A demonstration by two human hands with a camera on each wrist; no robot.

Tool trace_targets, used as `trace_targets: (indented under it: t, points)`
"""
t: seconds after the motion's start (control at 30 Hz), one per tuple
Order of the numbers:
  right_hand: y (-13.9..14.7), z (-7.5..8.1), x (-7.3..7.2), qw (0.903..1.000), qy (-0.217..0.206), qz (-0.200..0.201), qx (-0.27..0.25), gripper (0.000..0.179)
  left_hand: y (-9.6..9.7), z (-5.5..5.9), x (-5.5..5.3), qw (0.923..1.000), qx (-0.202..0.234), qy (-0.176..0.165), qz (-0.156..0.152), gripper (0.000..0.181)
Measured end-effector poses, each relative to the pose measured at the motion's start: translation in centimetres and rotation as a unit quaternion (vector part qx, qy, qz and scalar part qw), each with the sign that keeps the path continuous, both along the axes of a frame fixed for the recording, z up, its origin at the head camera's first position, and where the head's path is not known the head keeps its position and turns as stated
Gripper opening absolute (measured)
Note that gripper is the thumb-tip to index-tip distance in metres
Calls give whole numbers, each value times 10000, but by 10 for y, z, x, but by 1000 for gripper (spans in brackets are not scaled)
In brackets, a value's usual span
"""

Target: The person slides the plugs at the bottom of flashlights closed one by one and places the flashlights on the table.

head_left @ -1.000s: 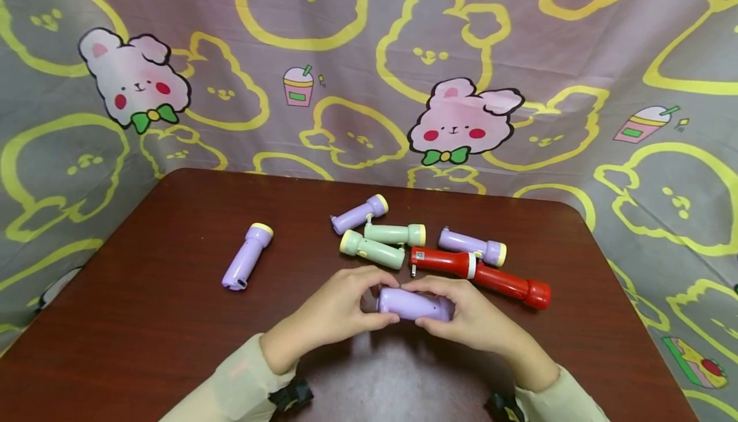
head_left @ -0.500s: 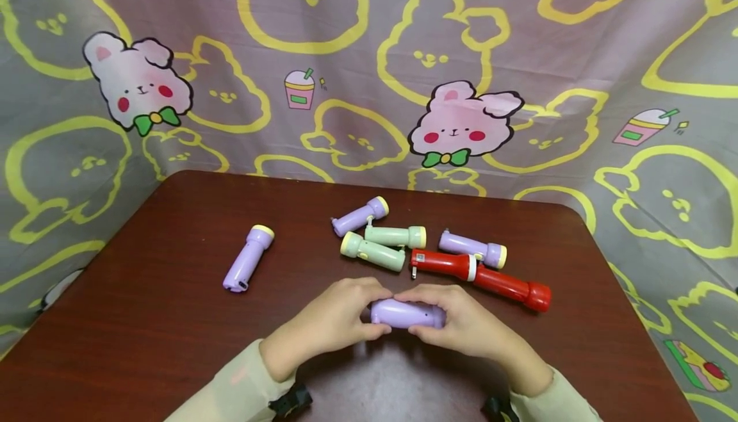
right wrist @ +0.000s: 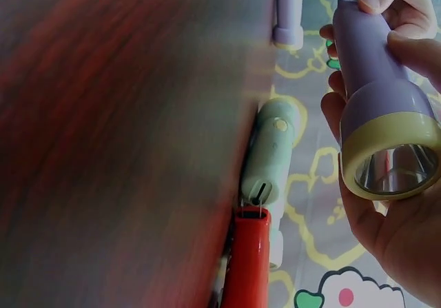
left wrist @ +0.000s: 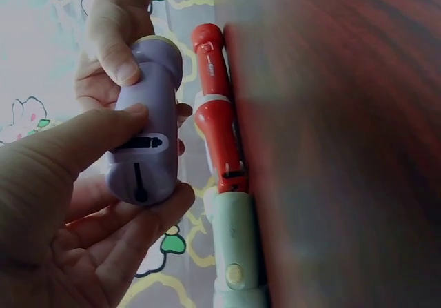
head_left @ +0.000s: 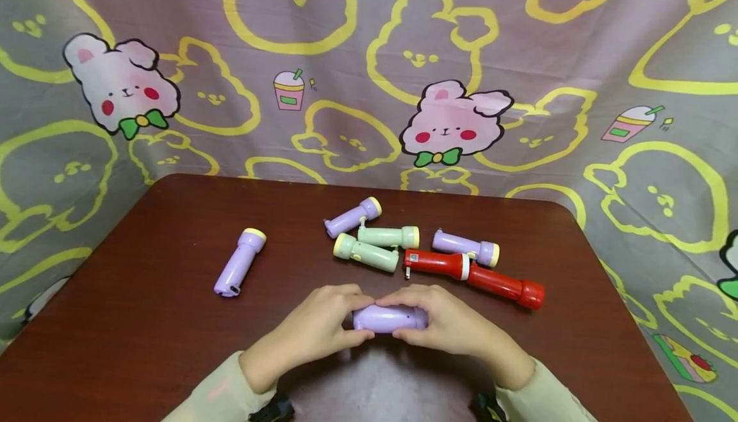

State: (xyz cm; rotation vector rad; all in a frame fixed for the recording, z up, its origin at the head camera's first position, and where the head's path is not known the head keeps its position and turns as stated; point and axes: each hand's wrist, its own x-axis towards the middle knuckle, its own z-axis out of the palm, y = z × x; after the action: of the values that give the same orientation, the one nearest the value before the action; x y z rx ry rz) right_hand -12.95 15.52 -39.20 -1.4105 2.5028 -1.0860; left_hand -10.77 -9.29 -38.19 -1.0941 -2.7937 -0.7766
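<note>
Both hands hold a purple flashlight (head_left: 382,319) level, low over the near middle of the table. My left hand (head_left: 319,323) grips its tail end between thumb and fingers. Around the head end, my right hand (head_left: 446,324) does the same. In the left wrist view, dark slots show in the tail of the purple flashlight (left wrist: 148,125), and the left thumb lies along its body. The right wrist view shows the yellow rim (right wrist: 386,132) and clear lens of its head.
Beyond the hands lie two green flashlights (head_left: 369,253), two purple flashlights (head_left: 464,246) and red flashlights (head_left: 504,284) end to end. Another purple flashlight (head_left: 239,265) lies alone at left. A patterned cloth (head_left: 346,57) hangs behind the brown table (head_left: 144,319).
Both hands have brought the purple flashlight left and nearer to me, and it has turned more level. The view has shifted slightly. The flashlights on the table have stayed put.
</note>
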Motion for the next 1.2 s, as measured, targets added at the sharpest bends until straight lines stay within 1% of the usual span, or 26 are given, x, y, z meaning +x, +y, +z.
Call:
trace_targets:
  t: [0.17, 0.43, 0.53, 0.73, 0.87, 0.93, 1.07, 1.2]
  points:
    - [-4, 2, -3, 10000, -45, -52, 35, 40, -6, -4, 1, 9995, 93, 169, 231, 38]
    - [2, 2, -9, 9991, -100, -337, -255, 42, -16, -9, 0, 9973, 134, 501, 528, 39]
    - [6, 3, -12, 9982, -158, -476, -339, 41, -20, -9, 0, 9964, 184, 528, 640, 37]
    - [13, 7, -18, 9953, -279, -811, -448, 38, -34, -10, 2, 9934, 229, 518, 1002, 34]
    - [16, 5, -21, 9935, -269, -966, -547, 37, -45, -12, 0, 9898, 206, 632, 1259, 34]
    - [17, 3, -22, 9927, -261, -981, -645, 38, -51, -11, 0, 9871, 187, 664, 1445, 35]
    - [18, -1, -27, 9911, -171, -1086, -750, 38, -62, -9, 1, 9810, 171, 712, 1798, 35]
    - [25, -3, -31, 9884, -41, -1276, -821, 36, -72, -5, 1, 9753, 212, 851, 2025, 35]
